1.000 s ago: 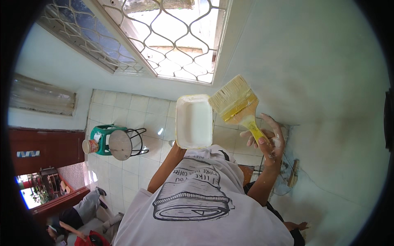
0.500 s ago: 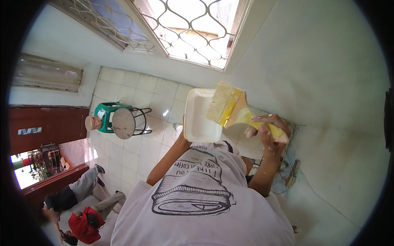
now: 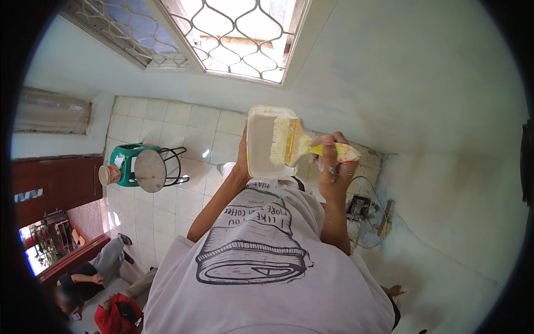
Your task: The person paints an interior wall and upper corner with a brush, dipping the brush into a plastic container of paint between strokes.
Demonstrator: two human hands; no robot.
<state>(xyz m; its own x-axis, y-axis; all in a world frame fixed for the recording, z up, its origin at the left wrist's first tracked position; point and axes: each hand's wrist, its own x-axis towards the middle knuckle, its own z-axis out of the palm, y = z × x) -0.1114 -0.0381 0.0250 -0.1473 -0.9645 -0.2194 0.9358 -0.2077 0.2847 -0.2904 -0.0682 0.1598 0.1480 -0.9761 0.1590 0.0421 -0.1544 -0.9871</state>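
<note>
My left hand (image 3: 242, 159) grips the left side of a white rectangular paint tray (image 3: 260, 149) in front of my chest; the far fingers are hidden behind it. In my right hand (image 3: 335, 157) is a wide paintbrush (image 3: 293, 142), held by its yellow, paint-smeared handle. The brush's pale bristles point left and hang over the right half of the tray. Whether they touch the inside of it, I cannot tell. White paint specks mark my right hand.
A pale wall (image 3: 445, 100) rises close on the right; a grilled window (image 3: 239, 33) is ahead. On the tiled floor to the left stand a green plastic stool (image 3: 129, 162), a round-topped stool (image 3: 150, 171) and a tub (image 3: 109, 175). Two people sit lower left. A cable (image 3: 374, 186) lies at right.
The brush has moved left and lower, from above the tray's right edge to over its inside. My right hand moved left with it. My left hand keeps its hold on the tray.
</note>
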